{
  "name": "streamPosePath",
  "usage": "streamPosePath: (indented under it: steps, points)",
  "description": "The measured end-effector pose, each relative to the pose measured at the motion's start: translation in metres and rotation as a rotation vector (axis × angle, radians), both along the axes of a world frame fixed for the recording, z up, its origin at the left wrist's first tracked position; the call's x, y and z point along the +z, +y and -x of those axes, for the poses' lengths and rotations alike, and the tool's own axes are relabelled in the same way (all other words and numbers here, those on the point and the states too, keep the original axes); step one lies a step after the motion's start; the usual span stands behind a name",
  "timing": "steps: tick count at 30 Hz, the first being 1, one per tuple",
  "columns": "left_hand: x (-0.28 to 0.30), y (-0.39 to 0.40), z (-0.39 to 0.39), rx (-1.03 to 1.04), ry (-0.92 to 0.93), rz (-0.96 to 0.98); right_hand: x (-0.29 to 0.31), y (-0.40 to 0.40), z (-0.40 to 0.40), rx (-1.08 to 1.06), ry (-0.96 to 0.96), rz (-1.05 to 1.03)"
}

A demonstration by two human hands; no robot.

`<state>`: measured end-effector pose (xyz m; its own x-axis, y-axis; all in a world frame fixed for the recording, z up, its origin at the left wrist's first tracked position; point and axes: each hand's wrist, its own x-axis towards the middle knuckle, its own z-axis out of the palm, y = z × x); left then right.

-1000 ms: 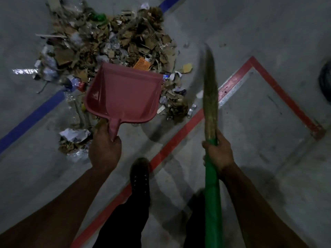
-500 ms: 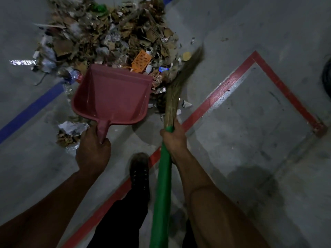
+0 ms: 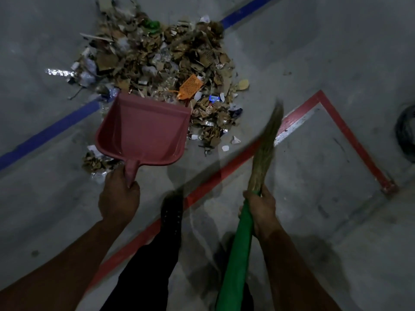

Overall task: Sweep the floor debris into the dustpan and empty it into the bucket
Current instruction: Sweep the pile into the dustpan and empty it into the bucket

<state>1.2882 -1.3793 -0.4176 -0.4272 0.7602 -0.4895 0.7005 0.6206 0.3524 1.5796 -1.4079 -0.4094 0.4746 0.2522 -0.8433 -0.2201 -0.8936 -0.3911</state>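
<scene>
Debris [image 3: 161, 61] heaped on the floor across the blue line [image 3: 49, 131], with my dustpan [image 3: 143, 133] and broom [image 3: 262, 162] at its near edge.

My left hand [image 3: 119, 196] is curled round the pan's stub handle, mouth facing the heap so scraps can be driven straight in; the pan looks empty. My right hand [image 3: 260, 209] is wrapped round the broom where green shaft meets bristles, choked low for control, its tip blurred to the right of the heap. No bucket is in view.

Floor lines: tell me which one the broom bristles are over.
The red line; the broom bristles cross it, while the blue line runs left of the dustpan.
</scene>
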Motion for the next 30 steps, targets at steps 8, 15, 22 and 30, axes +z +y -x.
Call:
streamPosePath:
  steps: [8,15,22,30]
  points:
    - [-0.004,-0.035,-0.004,0.040,0.091,-0.004,-0.037,0.007,0.058,0.209,0.201,-0.038]
    - [0.010,-0.082,-0.029,0.174,0.128,-0.009,0.003,0.003,0.026,0.354,0.072,-0.160]
    - [0.042,-0.135,-0.033,0.301,0.136,0.040,0.058,-0.017,-0.001,0.553,0.064,-0.249]
    - [0.039,-0.178,0.026,0.383,0.174,0.200,0.080,-0.019,0.079,0.878,0.212,-0.302]
